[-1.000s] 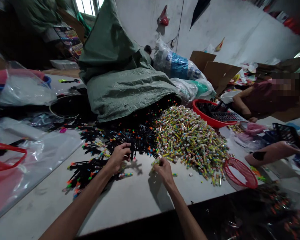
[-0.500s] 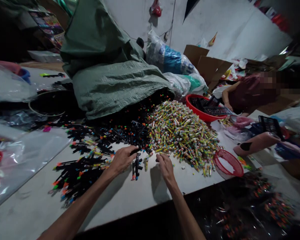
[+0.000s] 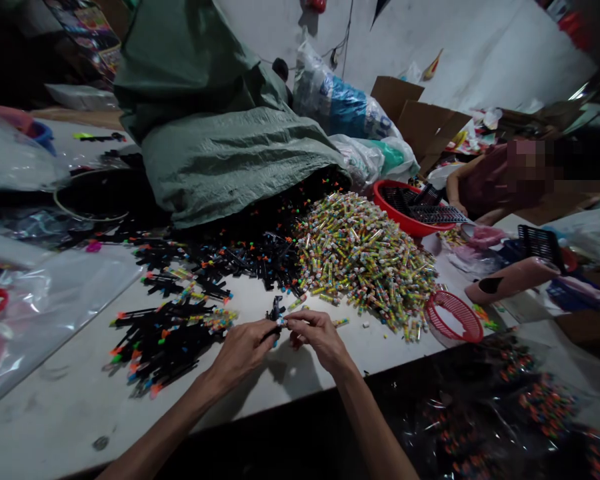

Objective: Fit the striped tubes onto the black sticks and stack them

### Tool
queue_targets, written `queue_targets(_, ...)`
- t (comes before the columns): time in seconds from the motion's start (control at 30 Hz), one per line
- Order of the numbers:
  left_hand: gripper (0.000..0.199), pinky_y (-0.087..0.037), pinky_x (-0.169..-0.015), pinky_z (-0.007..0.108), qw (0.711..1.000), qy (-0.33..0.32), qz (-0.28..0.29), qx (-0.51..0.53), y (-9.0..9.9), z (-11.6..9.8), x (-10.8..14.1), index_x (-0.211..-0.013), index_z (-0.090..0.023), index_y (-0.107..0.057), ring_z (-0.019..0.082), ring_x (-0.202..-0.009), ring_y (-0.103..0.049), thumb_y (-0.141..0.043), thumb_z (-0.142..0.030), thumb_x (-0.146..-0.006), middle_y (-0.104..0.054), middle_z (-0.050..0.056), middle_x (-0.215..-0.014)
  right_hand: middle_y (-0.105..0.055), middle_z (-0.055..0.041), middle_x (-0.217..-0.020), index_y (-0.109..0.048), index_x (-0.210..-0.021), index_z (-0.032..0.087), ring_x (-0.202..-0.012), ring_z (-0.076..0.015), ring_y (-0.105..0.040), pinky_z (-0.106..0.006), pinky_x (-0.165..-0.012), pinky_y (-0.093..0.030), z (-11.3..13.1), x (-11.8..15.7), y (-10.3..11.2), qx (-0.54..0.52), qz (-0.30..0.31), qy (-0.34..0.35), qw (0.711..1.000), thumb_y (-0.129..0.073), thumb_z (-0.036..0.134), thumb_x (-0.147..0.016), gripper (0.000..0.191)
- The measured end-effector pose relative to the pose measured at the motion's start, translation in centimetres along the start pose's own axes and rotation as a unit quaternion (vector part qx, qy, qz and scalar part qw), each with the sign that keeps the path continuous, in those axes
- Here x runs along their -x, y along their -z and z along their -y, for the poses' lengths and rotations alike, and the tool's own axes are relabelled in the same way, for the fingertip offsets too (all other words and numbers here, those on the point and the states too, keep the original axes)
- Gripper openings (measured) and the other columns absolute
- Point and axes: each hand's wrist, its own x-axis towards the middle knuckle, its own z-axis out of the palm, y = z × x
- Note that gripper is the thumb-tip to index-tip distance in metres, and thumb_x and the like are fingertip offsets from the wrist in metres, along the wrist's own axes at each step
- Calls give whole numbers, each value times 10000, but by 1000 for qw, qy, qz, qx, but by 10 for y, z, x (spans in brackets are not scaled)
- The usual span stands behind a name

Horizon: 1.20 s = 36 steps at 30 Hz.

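Observation:
My left hand (image 3: 250,345) is closed around a small black toy gun (image 3: 275,307), whose upper part sticks out past the fingers. My right hand (image 3: 320,337) meets it from the right, its fingertips pinched by a small whitish piece at the gun; what they hold is mostly hidden. Beyond the hands lies a heap of small clear tubes with yellow, candy-like filling (image 3: 365,260). To the left of my left hand is a pile of black toy guns (image 3: 165,340) with orange, green and blue tips. More toy guns (image 3: 275,257) spread out behind.
A large green sack (image 3: 240,160) lies open behind the toy guns. On the right are a red basket (image 3: 453,317) and a red basin (image 3: 415,225) with black trays. Clear plastic sheeting (image 3: 55,313) covers the left side. Another person (image 3: 485,183) sits at the far right.
My hands have come together nearer to me. The toy gun that lay on the table between them is now raised in my left hand, and my right fingers have moved onto it.

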Motion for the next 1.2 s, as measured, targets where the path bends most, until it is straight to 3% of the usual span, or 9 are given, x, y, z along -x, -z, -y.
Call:
queue_targets(0.33, 318, -339, -638, 266, 991, -22, 29, -127, 1, 4, 6, -891, -200, -621, 183, -765, -590, -322, -307, -919, -647, 26, -820, -535, 13, -524, -666, -673, 117, -386, -60, -431, -194, -398, -328, -1, 4, -2, 36, 30, 24, 999, -646, 449, -717, 335)
queue_targets(0.5, 317, -328, -634, 272, 990, -28, 26, -136, 3, 4, 13, -901, -196, -630, 180, -742, -573, -331, -298, -918, -640, 37, -792, -449, 44, -444, -595, -584, 138, -342, -50, -334, -195, -367, -220, 2, 5, -4, 131, 39, 18, 990, -595, 466, -749, 367)
queue_targets(0.77, 353, -336, -596, 236, 993, -72, 83, -47, -1, 17, 35, -779, -173, -613, 127, -642, -539, -350, -365, -917, -613, 16, -693, -409, 28, -538, -507, -532, 145, -530, -81, -368, -211, -502, -255, -15, 27, -15, 377, 78, 125, 915, -463, 333, -848, 370)
queue_targets(0.9, 309, -380, -679, 257, 989, -61, 95, -94, 19, 35, 44, -902, -226, -636, 152, -754, -583, -353, -351, -913, -658, 15, -811, -477, 22, -592, -612, -681, 152, -509, -83, -414, -207, -487, -279, -17, 18, -12, 347, 128, 98, 924, -460, 382, -859, 328)
queue_targets(0.97, 240, -375, -816, 342, 981, -43, 39, -185, 38, 45, 45, -948, -263, -638, 203, -863, -583, -415, -320, -881, -664, 22, -905, -515, 15, -620, -636, -832, 154, -494, -96, -446, -211, -476, -303, -12, 6, -1, 346, 87, 69, 932, -468, 447, -851, 338)
queue_targets(1.03, 229, -305, -919, 467, 956, -23, -44, -290, 54, 48, 39, -1008, -264, -625, 276, -973, -545, -494, -313, -826, -639, 57, -1016, -549, -7, -651, -613, -919, 143, -557, -132, -500, -229, -518, -340, -8, -7, 10, 432, -33, 61, 899, -500, 462, -833, 350)
queue_targets(1.1, 288, -283, -928, 514, 933, 1, -89, -348, 55, 39, 21, -1055, -215, -601, 318, -1024, -507, -503, -341, -816, -603, 107, -1078, -590, -42, -722, -584, -962, 133, -695, -181, -546, -259, -607, -367, -6, -19, 17, 549, -139, 55, 822, -542, 398, -818, 304)
queue_targets(1.17, 310, -342, -876, 464, 936, 42, -69, -343, 40, 21, -6, -973, -163, -610, 302, -976, -523, -398, -366, -874, -610, 127, -983, -619, -81, -851, -552, -1036, 132, -812, -212, -559, -293, -687, -376, -9, -27, 18, 615, -178, 38, 767, -540, 294, -812, 276)
queue_targets(1.2, 339, -352, -871, 446, 942, 65, -54, -325, 29, 12, -21, -934, -139, -610, 301, -968, -527, -390, -391, -877, -607, 141, -952, -622, -91, -906, -548, -1054, 139, -847, -215, -559, -304, -716, -376, -11, -30, 18, 623, -185, 35, 759, -520, 243, -810, 266)
